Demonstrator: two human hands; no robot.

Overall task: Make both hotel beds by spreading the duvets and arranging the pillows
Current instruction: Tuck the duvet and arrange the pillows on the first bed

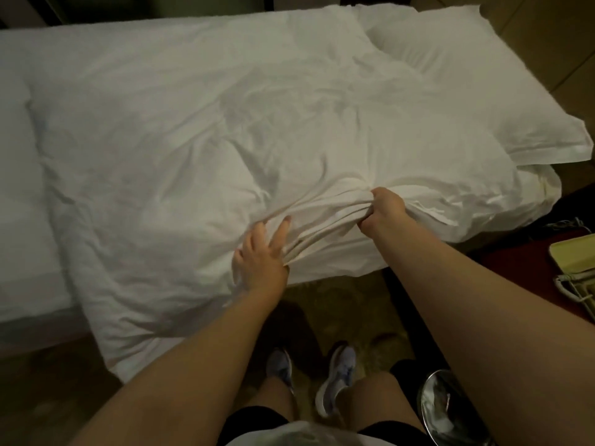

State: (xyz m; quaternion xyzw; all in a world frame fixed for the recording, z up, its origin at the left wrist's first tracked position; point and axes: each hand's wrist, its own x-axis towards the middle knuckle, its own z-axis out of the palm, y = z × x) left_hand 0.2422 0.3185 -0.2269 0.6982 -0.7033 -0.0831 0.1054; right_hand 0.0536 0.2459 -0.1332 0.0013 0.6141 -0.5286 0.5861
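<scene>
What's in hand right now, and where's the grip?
The right hand grips the duvet by a bunched fold at its near side; the left hand rests on it, fingers straight.

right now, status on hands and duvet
Right hand grip fisted on crumpled white fabric duvet. Left hand spread on it, thumb hidden. Nothing in the way seen.
</scene>
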